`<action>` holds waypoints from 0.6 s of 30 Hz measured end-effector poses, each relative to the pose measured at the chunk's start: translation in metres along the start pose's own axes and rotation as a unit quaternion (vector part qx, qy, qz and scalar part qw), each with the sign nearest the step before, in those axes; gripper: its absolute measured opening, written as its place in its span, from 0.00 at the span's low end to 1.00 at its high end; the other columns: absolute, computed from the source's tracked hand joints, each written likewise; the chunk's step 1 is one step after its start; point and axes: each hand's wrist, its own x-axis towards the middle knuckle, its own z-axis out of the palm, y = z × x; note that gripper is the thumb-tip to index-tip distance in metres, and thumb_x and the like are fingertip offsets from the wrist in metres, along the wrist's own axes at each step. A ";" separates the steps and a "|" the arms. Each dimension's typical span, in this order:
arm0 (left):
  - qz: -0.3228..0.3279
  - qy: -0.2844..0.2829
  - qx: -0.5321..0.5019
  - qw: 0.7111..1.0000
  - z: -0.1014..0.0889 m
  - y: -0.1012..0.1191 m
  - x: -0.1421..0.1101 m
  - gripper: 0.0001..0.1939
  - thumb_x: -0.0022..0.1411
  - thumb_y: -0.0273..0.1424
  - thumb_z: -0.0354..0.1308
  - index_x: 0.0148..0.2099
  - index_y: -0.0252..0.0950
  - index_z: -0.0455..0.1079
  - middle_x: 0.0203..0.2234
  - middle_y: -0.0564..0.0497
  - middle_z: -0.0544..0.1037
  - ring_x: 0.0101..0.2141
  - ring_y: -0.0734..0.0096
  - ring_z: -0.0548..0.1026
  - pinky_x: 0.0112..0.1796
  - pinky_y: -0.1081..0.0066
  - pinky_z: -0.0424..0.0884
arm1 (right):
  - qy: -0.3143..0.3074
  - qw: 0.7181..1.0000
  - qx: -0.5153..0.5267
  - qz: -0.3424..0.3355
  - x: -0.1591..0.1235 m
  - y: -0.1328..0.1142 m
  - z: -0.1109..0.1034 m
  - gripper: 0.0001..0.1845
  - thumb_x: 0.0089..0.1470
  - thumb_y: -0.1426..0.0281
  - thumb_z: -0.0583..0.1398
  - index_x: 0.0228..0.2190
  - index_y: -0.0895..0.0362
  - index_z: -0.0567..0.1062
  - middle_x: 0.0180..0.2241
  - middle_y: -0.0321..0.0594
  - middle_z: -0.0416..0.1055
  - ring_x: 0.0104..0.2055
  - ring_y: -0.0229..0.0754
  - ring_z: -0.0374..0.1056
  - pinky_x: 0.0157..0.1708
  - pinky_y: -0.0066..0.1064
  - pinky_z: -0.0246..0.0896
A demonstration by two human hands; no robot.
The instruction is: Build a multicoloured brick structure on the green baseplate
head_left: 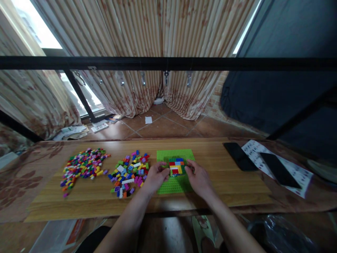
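A green baseplate [168, 156] lies on the wooden table, with a small block of red, yellow, blue and green bricks [176, 166] built near its middle. My left hand [156, 177] rests at the block's left side, fingers curled and touching it. My right hand [198, 177] is at the block's right side, its fingertips pinched against the bricks. Both hands lie partly over the plate's lower half.
Two heaps of loose coloured bricks lie left of the plate, the nearer heap [129, 172] and the farther heap [83, 167]. Two black phones [239, 155], [279, 170] and a printed sheet [300, 174] lie at right. A black bar [168, 63] crosses the view before curtains.
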 end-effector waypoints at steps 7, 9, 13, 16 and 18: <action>0.053 0.054 0.007 0.997 0.002 -0.008 0.016 0.18 0.52 0.24 0.55 0.47 0.33 0.67 0.34 0.50 0.75 0.24 0.79 0.70 0.28 0.75 0.69 | 0.026 1.000 0.009 0.004 0.015 0.006 -0.005 0.21 0.58 0.67 0.49 0.48 0.62 0.72 0.44 0.53 0.75 0.42 0.49 0.72 0.45 0.45 0.66; 0.058 0.027 0.022 0.998 0.009 -0.015 0.018 0.21 0.50 0.22 0.54 0.49 0.34 0.67 0.41 0.48 0.74 0.25 0.79 0.71 0.29 0.75 0.69 | 0.005 1.000 0.013 -0.019 0.015 0.006 -0.001 0.21 0.58 0.67 0.50 0.49 0.60 0.72 0.47 0.51 0.74 0.45 0.48 0.71 0.48 0.45 0.64; 0.066 -0.002 0.071 0.995 0.018 -0.024 0.016 0.25 0.47 0.18 0.52 0.50 0.34 0.68 0.40 0.48 0.75 0.26 0.78 0.71 0.30 0.75 0.68 | -0.037 0.997 0.012 -0.060 0.011 0.005 0.006 0.21 0.56 0.70 0.52 0.51 0.57 0.70 0.49 0.48 0.72 0.51 0.46 0.68 0.53 0.44 0.60; 0.067 -0.015 0.066 0.995 0.018 -0.024 0.014 0.24 0.47 0.18 0.50 0.48 0.34 0.67 0.37 0.51 0.75 0.25 0.79 0.70 0.28 0.77 0.67 | -0.050 0.998 -0.001 -0.048 0.009 0.004 0.004 0.21 0.55 0.70 0.54 0.51 0.57 0.70 0.49 0.47 0.72 0.50 0.47 0.69 0.51 0.43 0.62; 0.062 -0.032 0.061 0.996 0.015 -0.023 0.013 0.22 0.47 0.18 0.48 0.46 0.34 0.68 0.34 0.52 0.75 0.23 0.79 0.69 0.26 0.78 0.66 | -0.053 0.998 -0.010 -0.041 0.008 0.004 0.001 0.20 0.56 0.69 0.54 0.50 0.56 0.71 0.47 0.47 0.73 0.47 0.47 0.70 0.48 0.43 0.64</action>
